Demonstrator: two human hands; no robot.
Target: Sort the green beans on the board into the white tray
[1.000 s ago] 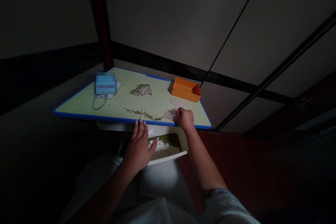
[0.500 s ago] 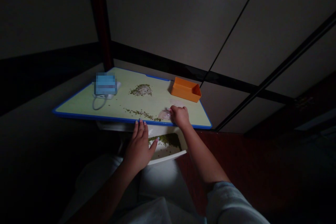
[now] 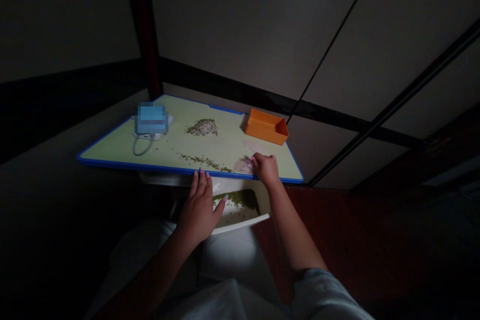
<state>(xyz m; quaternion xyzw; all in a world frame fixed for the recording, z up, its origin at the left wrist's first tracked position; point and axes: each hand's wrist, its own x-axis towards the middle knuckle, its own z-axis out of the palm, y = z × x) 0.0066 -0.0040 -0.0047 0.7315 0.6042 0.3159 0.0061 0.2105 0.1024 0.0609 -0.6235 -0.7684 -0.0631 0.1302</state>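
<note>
Dark wall panels and a dark upright post behind a pale green board (image 3: 228, 135) with a blue rim; on it, a small heap of green beans (image 3: 201, 128), a thin straggling line of loose beans (image 3: 202, 162), a pale smear (image 3: 243, 165), an open orange box (image 3: 266, 127) and, far left, a blurred blue object (image 3: 151, 119) with a white cord (image 3: 140, 147); just below the near edge, a white tray (image 3: 240, 223) holding more beans (image 3: 236, 199); left hand (image 3: 198, 205) relaxed, fingers spread, fingertips on the board's edge, gripping nothing, thumb out over the tray; right hand (image 3: 265, 170) on the board beside the smear, fingers curled downward, any pinch impossible to tell; risk of beans rolling wide of the tray if the board tips or a sweep strays; a knock to the tray's thin lip, spilling beans into the lap.
</note>
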